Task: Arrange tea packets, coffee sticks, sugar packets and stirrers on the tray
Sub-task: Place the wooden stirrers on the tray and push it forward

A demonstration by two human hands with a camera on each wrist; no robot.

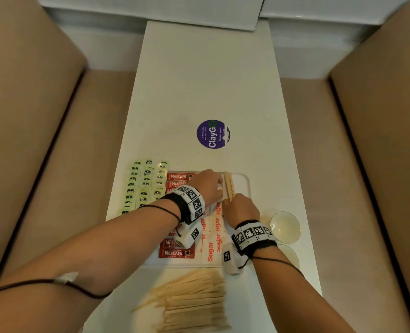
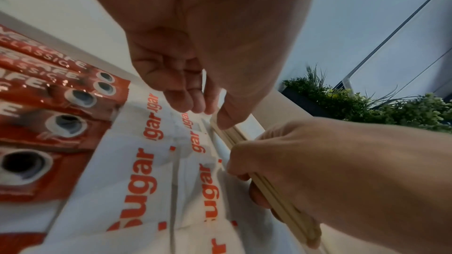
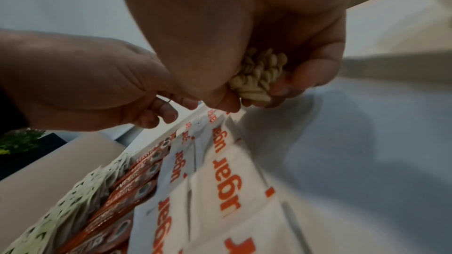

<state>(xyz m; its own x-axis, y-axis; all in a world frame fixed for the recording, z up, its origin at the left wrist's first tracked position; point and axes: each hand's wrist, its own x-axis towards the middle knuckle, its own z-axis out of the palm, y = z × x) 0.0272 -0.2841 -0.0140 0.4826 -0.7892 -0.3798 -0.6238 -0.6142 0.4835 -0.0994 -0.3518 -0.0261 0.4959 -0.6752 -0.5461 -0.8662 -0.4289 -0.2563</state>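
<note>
Head | right hand grips wooden stirrers | left hand fingertips steady them

Tea packets sit left of the tray, coffee sticks then sugar packets inside it, loose stirrers nearer on the surface, 2 dishes right.

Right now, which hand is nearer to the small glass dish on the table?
Right. The right hand, gripping a bundle of stirrers over the tray, is just left of the glass dish. The left hand is farther left, beyond the stirrers.
</note>
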